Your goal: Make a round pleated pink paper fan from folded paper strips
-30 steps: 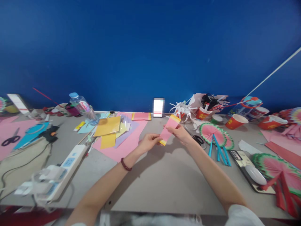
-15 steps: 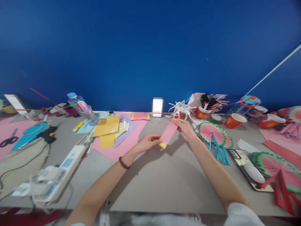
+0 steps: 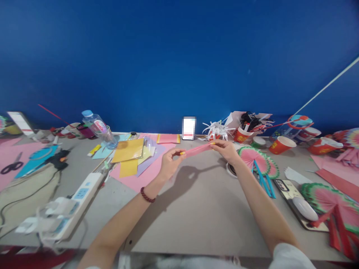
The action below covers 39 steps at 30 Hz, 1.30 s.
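Observation:
Between my two hands a narrow pink paper strip (image 3: 198,150) is held in the air above the grey table, seen nearly edge-on. My left hand (image 3: 171,160) pinches its left end between thumb and fingers. The right end is pinched by my right hand (image 3: 224,150). Both hands cast shadows on the table beneath. Behind them a flat pink piece with yellow ends (image 3: 168,138) lies near the wall, beside a phone with a blurred screen (image 3: 189,128). A round roll (image 3: 231,170) lies partly hidden beside my right wrist.
Coloured paper sheets (image 3: 129,168), a plastic bottle (image 3: 99,129) and a power strip (image 3: 81,198) lie to the left. On the right are watermelon-like paper fans (image 3: 254,158), a red paper cup (image 3: 282,145) and a mouse (image 3: 304,208) on a phone. Blue wall (image 3: 179,67) bounds the back.
The pink strip has turned from a slant with its broad face showing to nearly level and edge-on. My left hand has risen; my right hand has shifted slightly right.

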{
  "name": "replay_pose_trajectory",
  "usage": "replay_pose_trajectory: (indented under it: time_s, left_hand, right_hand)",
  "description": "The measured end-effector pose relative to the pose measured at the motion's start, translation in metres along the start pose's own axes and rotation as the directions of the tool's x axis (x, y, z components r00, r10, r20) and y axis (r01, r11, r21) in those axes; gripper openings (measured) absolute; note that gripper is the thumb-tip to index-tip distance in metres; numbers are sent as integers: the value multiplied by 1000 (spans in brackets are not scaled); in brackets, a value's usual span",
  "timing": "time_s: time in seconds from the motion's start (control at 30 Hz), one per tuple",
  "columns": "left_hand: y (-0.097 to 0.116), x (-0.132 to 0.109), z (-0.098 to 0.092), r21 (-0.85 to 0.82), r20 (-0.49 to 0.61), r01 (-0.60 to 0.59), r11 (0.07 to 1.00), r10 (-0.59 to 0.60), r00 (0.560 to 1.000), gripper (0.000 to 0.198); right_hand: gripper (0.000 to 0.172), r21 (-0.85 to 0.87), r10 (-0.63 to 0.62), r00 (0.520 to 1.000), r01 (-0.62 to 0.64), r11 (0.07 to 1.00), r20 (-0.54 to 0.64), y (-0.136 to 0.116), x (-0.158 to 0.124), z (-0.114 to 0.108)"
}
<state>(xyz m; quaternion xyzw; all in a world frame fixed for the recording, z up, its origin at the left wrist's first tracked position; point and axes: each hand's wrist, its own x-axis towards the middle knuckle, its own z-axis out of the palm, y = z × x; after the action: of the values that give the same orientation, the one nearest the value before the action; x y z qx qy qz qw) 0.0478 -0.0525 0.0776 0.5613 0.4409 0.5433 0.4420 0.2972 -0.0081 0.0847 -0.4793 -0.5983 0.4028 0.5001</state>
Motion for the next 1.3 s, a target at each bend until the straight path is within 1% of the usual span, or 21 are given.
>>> replay_pose_trajectory:
  time_s: [0.17,0.23,0.33,0.43,0.5,0.57,0.63,0.73,0.9,0.97,1.1,1.3]
  left_hand:
    - [5,-4,1,5,-41,-94,996,94,995,19]
    - [9,-6,1,21,-46,-155,988,156,987,15]
    - [18,-10,1,65,-28,-255,965,258,966,11]
    - [27,-17,2,115,37,-295,948,293,955,13]
    - [32,-23,4,156,88,-316,936,305,948,15]
    - [34,-27,5,186,123,-349,918,331,936,16]
    - [36,-30,6,201,149,-389,899,365,919,17]
    - [37,-33,8,218,176,-442,870,411,895,17]
    - [40,-34,10,245,177,-487,838,455,873,13]
    - [41,-35,11,248,178,-502,828,471,864,11]
    - [40,-36,12,249,184,-524,815,491,851,10]
    - [39,-38,12,253,208,-560,789,521,828,11]
  right_hand:
    - [36,-42,-60,998,60,997,5,-1,-1,-3]
    - [32,-92,-88,996,90,992,33,-2,-1,-3]
    - [21,-223,-157,979,184,957,133,-3,-4,2]
    - [13,-332,-214,935,305,893,283,-3,-10,17]
    - [15,-352,-226,882,384,854,413,0,-16,31]
    - [17,-348,-224,853,413,841,471,3,-22,43]
    - [18,-322,-213,833,415,851,510,5,-26,53]
    - [16,-282,-208,825,400,872,525,8,-28,59]
    - [15,-241,-190,841,350,905,506,10,-28,60]
    - [15,-233,-186,840,342,910,510,10,-28,61]
    - [16,-222,-208,828,367,903,521,9,-28,61]
    - [16,-243,-222,826,391,888,518,8,-29,61]
